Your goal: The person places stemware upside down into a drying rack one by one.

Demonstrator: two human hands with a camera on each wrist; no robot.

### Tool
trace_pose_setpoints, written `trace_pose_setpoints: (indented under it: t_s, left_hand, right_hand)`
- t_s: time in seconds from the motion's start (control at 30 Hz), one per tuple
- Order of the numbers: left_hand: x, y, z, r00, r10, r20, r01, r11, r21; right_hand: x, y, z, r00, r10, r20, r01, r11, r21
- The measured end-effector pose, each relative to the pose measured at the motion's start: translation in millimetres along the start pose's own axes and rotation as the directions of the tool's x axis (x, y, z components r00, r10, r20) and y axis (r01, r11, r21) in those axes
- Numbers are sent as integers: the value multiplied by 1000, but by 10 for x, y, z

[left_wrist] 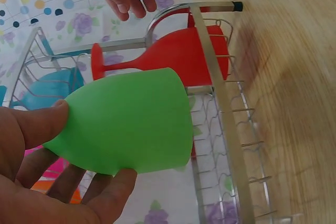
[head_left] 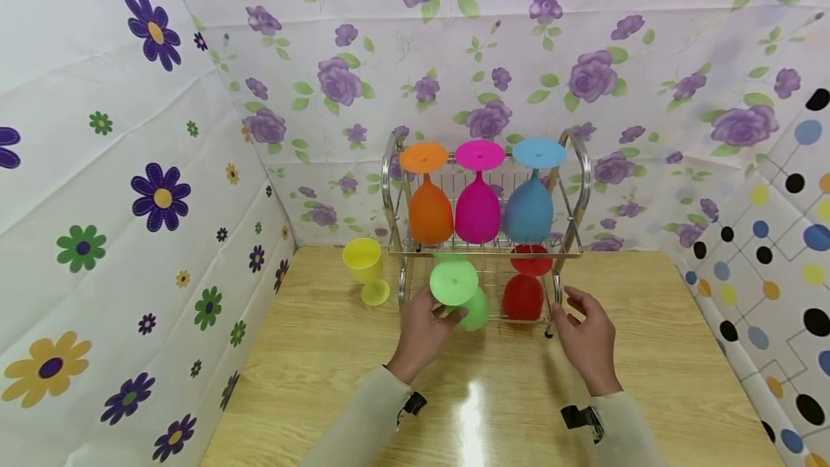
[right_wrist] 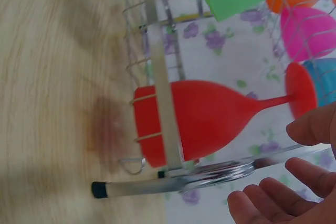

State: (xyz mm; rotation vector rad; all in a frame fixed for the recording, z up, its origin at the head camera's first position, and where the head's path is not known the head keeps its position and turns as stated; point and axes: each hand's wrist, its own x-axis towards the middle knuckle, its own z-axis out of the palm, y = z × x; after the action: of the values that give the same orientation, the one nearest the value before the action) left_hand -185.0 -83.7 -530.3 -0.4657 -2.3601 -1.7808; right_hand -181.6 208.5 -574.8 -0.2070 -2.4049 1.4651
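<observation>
My left hand (head_left: 421,326) grips a green plastic goblet (head_left: 455,281), held upside down at the front of the lower tier of a two-tier metal dish rack (head_left: 579,200). The left wrist view shows thumb and fingers curled about the lower bowl of the green goblet (left_wrist: 131,121); its stem is hidden by the hand. An upside-down red goblet (head_left: 522,298) stands on the lower tier's right side. Beside the rack's right leg, my right hand (head_left: 586,337) has its fingers loosely bent and holds nothing. The right wrist view shows that hand (right_wrist: 294,192) near the red goblet's foot.
Upside down along the upper tier stand an orange goblet (head_left: 431,215), a magenta goblet (head_left: 478,215) and a blue goblet (head_left: 529,213). A yellow goblet (head_left: 364,265) stands upright on the wooden table (head_left: 311,352), left of the rack. Patterned cloth (head_left: 363,92) covers the walls behind and beside.
</observation>
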Motion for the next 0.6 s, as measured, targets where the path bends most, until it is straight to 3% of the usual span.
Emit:
trace_pose_setpoints:
  t_s: [0.3,0.6]
  left_hand:
    - [144,-97,102,1000,-20,15,16,974,226]
    - [353,-186,175,998,-43,45,26,945,326]
  right_hand:
    - [131,215,117,999,33,-35,-34,998,-47]
    - [197,351,198,990,-49,-130,35,993,-108]
